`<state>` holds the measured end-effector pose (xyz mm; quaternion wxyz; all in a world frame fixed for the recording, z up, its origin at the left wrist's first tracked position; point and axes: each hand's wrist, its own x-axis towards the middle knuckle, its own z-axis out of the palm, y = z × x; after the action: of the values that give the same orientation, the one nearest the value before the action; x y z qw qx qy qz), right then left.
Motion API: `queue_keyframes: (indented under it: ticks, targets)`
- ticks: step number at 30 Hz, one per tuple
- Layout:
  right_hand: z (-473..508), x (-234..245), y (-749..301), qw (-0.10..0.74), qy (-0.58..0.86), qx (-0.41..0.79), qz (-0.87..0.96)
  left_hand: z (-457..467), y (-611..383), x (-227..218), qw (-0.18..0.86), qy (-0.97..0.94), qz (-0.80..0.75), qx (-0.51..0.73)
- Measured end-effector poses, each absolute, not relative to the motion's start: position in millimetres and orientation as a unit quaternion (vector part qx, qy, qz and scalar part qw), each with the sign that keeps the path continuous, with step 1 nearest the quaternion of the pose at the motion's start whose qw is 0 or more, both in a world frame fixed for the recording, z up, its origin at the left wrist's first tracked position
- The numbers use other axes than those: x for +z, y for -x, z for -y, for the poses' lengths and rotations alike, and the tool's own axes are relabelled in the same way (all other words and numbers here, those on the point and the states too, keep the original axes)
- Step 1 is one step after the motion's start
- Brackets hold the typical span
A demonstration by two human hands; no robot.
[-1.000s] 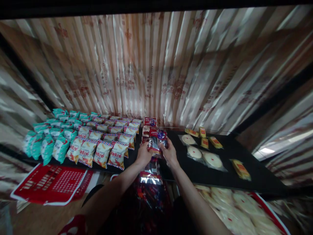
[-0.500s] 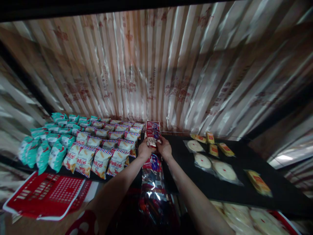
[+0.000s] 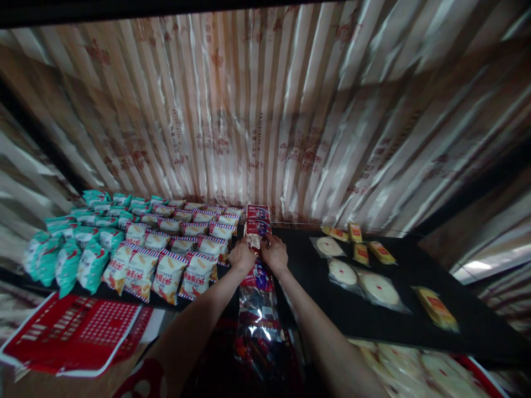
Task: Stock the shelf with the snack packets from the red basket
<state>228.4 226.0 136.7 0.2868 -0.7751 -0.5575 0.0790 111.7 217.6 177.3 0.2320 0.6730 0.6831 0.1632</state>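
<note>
A column of dark red snack packets (image 3: 258,213) runs down the middle of the black shelf, from the back toward me. Both of my hands are at this column, one on each side. My left hand (image 3: 243,255) has its fingers curled around the left edge of a packet with a pale, shiny end (image 3: 254,241). On the opposite edge my right hand (image 3: 274,253) grips the same packet with bent fingers. Closer to me lies a clear-wrapped red packet (image 3: 258,304), partly in glare. My fingertips are partly hidden.
Rows of white snack bags (image 3: 168,273) and teal bags (image 3: 68,265) stand at left. A red basket (image 3: 78,331) sits below them. On the right side of the black shelf (image 3: 315,287) lie round flat packs (image 3: 379,288) and yellow packets (image 3: 435,307). A striped curtain (image 3: 232,110) hangs behind.
Both hands have come slightly closer to me along the column, and more of the red packets behind them shows. The whole view has shifted a little.
</note>
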Motion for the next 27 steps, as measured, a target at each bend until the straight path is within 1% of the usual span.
queue_keyframes:
  ticks: [10, 15, 18, 22, 27]
  targets:
    - [-226, 136, -226, 0.248, 0.773, 0.083, 0.578, -217, -112, 173, 0.2, -0.683, -0.688, 0.141]
    - [-214, 138, -222, 0.264, 0.787, 0.063, 0.554, -211, -108, 172, 0.195, -0.702, -0.665, 0.167]
    - [-203, 142, -220, 0.309, 0.772, 0.042, 0.554, -203, -105, 175, 0.183, -0.711, -0.65, 0.196]
    - [-177, 150, -214, 0.403, 0.726, 0.027, 0.557, -183, -101, 182, 0.179, -0.726, -0.6, 0.283]
    - [-113, 162, -192, 0.522, 0.622, 0.039, 0.583, -126, -90, 177, 0.244, -0.74, -0.485, 0.397]
